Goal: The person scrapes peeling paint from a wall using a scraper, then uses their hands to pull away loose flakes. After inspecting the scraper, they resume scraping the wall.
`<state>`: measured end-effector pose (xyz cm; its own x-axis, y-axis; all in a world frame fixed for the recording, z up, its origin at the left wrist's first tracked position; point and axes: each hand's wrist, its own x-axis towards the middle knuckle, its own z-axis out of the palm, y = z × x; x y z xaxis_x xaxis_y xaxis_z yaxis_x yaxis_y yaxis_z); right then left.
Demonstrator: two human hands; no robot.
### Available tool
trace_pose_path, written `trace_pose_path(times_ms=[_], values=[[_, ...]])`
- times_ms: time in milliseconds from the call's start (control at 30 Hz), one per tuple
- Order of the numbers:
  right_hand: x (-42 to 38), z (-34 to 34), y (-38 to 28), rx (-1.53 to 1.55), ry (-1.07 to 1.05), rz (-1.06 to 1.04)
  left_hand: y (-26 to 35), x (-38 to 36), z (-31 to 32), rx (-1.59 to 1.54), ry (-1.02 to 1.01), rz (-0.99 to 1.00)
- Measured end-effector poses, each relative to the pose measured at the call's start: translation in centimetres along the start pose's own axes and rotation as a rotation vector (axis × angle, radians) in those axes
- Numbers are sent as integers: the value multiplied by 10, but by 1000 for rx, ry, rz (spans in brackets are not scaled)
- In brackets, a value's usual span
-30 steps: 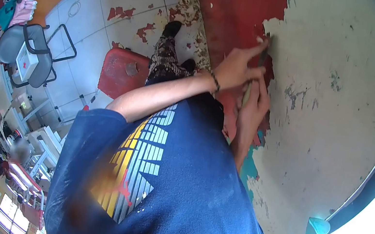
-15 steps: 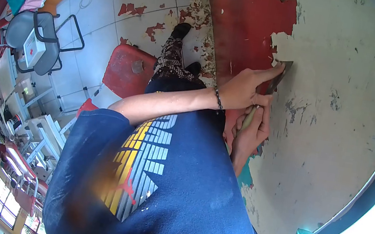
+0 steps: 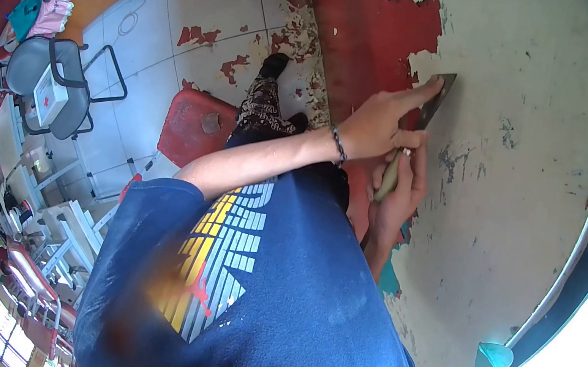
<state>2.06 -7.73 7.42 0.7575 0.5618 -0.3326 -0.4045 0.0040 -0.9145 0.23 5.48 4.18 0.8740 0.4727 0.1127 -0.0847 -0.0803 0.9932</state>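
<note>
A scraper has a dark metal blade (image 3: 436,105) and a pale wooden handle (image 3: 388,181). My right hand (image 3: 408,179) is wrapped round the handle. With a braided bracelet at its wrist, my left hand (image 3: 380,124) reaches across and grips the scraper near its neck, a finger stretched along the blade toward its tip. The blade lies over a wall panel, close to the ragged edge between red paint (image 3: 379,35) and a pale, scuffed surface (image 3: 516,188). A scrap of teal paint (image 3: 390,276) shows below my right hand.
Paint flakes (image 3: 298,38) litter the tiled floor (image 3: 159,39) along the wall's foot. Beside my legs stands a red stool (image 3: 192,121) with a small block (image 3: 211,123) on it. A grey chair (image 3: 32,65) holds a white box (image 3: 51,97). Heart-shaped decorations (image 3: 493,361) hang by the bright window.
The view has shifted a little, with the wall marks moving left and up. Both hands and the scraper have moved up in view, and the blade reaches slightly further over the pale surface.
</note>
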Motion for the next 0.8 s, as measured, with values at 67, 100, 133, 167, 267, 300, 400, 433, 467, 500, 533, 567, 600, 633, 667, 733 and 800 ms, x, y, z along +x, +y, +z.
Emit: trace_pose_path(times_ms=[67,100,133,167,267,300,400,433,467,500,533,567,600,633,667,733,800], values=[[0,-4,-1,41,-31,-20,-4,-1,9,-7,34,47],[3,-4,-1,35,-1,27,-6,-1,10,-11,36,63],[6,-3,0,29,33,78,-9,4,8,-15,24,61],[14,1,3,33,49,79,-14,11,5,-6,63,67],[28,13,12,52,83,67,-5,17,-13,-25,35,-63],[23,17,10,11,125,72,1,21,-22,-44,-12,-197],[11,19,13,-25,182,60,-11,12,-17,115,-8,70],[1,-12,19,-6,206,44,-12,4,14,127,-7,83],[5,-7,18,-15,215,47,-11,6,10,115,-10,79],[9,6,18,-49,228,63,-6,8,-5,109,-45,2],[11,9,18,-82,239,64,-2,12,-10,103,-82,-60],[11,12,19,-93,254,72,1,15,-15,87,-90,-68],[8,16,23,-98,282,41,3,16,-21,66,-134,-97],[2,19,24,-106,314,13,4,14,-24,40,-182,-128],[-23,-13,23,-93,328,-1,6,-5,17,46,-201,-115],[-18,4,20,-75,369,9,-2,0,10,98,-94,77],[5,14,14,-118,373,-9,-14,18,3,84,-31,144]])
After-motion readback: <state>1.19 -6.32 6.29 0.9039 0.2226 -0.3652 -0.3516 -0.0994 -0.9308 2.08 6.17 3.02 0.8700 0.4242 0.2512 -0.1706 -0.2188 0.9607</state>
